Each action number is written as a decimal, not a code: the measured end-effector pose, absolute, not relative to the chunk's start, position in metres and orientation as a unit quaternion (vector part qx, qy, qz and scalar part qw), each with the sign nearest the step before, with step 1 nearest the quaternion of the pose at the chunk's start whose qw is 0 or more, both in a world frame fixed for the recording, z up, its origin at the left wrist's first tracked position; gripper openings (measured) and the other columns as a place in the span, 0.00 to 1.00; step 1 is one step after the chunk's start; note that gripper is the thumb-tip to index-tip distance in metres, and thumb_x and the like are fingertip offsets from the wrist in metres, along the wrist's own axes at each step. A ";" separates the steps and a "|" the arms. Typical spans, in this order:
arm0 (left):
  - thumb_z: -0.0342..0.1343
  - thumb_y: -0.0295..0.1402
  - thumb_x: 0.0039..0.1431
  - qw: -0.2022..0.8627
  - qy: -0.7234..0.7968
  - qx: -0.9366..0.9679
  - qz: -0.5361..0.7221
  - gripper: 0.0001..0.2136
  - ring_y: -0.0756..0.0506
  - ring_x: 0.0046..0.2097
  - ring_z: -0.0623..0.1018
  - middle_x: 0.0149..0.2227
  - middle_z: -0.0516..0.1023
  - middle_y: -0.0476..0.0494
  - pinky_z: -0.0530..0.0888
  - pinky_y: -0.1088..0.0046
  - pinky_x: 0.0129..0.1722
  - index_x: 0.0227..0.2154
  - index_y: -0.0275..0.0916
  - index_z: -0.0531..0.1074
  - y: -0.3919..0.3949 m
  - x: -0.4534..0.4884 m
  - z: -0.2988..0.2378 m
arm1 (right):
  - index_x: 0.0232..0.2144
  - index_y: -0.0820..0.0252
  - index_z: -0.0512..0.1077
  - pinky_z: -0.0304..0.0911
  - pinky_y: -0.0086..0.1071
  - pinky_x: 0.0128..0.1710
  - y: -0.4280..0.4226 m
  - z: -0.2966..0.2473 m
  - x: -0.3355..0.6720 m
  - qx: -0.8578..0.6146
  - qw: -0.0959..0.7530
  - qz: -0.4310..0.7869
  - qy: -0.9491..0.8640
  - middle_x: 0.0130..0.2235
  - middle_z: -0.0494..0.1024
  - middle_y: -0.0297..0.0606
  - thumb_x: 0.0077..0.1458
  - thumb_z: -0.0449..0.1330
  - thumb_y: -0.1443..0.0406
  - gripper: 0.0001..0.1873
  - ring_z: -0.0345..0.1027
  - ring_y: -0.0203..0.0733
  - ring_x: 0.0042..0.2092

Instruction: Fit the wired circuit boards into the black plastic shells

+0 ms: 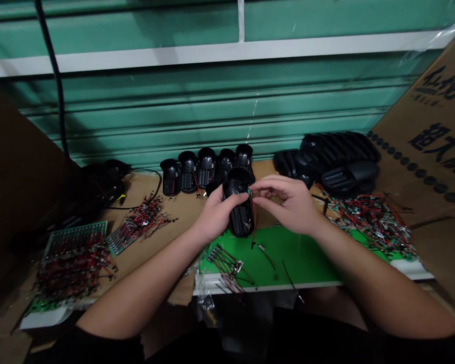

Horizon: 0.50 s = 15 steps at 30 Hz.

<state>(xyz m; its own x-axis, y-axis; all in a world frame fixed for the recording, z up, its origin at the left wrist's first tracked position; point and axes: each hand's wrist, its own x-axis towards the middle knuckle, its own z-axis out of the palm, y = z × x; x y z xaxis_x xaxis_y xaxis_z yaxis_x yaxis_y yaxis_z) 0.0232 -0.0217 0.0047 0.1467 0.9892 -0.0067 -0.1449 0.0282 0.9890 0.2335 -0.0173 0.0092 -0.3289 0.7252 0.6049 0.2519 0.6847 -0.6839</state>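
Observation:
My left hand [214, 215] is wrapped round a black plastic housing [238, 215], held upright above the green board [303, 258]. My right hand [290, 202] pinches a small circuit piece with red and black wires [253, 215] at the top right of the housing. The wires hang down from the housing toward the board. Both hands meet at the middle of the view.
A row of similar black housings [207, 169] stands behind. Black ribbed covers [331, 156] are piled at the right. Wired circuit pieces lie in heaps at right [375, 220], front centre [227, 263] and left [140, 222]; a tray of them [70, 260] sits far left. Cardboard [436, 136] leans at right.

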 end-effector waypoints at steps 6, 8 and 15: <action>0.66 0.45 0.50 0.555 0.454 0.487 0.499 0.19 0.48 0.42 0.78 0.37 0.82 0.47 0.74 0.74 0.47 0.39 0.35 0.78 -0.024 0.023 0.013 | 0.45 0.55 0.86 0.76 0.36 0.39 -0.017 0.021 0.244 -0.279 0.469 0.250 -0.800 0.43 0.87 0.40 0.65 0.73 0.63 0.07 0.79 0.42 0.38; 0.65 0.45 0.50 0.554 0.459 0.487 0.495 0.19 0.48 0.42 0.77 0.36 0.82 0.47 0.74 0.74 0.47 0.39 0.35 0.77 -0.025 0.024 0.015 | 0.45 0.56 0.86 0.75 0.35 0.38 -0.016 0.021 0.246 -0.268 0.473 0.245 -0.802 0.43 0.87 0.40 0.65 0.73 0.64 0.07 0.79 0.41 0.38; 0.62 0.40 0.49 0.543 0.446 0.520 0.485 0.18 0.46 0.51 0.76 0.45 0.82 0.46 0.74 0.73 0.55 0.42 0.36 0.77 -0.028 0.026 0.013 | 0.45 0.56 0.87 0.73 0.35 0.37 -0.015 0.013 0.237 -0.285 0.476 0.204 -0.807 0.42 0.87 0.40 0.65 0.73 0.65 0.06 0.76 0.40 0.35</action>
